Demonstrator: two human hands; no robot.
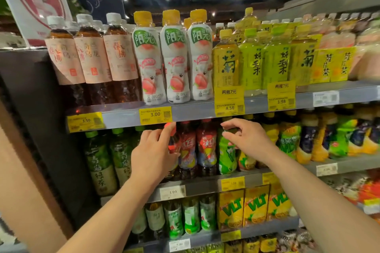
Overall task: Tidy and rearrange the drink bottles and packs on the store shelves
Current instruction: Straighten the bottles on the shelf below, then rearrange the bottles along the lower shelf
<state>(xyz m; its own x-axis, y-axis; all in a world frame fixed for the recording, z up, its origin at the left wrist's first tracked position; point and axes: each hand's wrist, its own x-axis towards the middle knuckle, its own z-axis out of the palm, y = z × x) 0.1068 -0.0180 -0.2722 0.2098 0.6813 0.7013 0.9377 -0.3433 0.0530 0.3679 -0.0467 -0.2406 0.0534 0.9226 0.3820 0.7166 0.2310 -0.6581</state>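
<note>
A person faces store shelves of bottled drinks, both arms reaching to the second shelf [205, 188]. At left stand green-labelled tea bottles [98, 162]. Next, the left hand [153, 150] wraps its fingers and thumb around the neck of a red-capped bottle [172, 141] at the front of the row. Beside it stand two more red-labelled bottles [206, 146]. Further right, the right hand [244, 137] hovers with curled fingers at the neck of a green-labelled bottle [226, 156]; whether it actually grips is unclear. The step appears to be straightening this front row. Next, each bottle likely needs turning label-forward and pulling flush with the shelf edge, without knocking its neighbours
</note>
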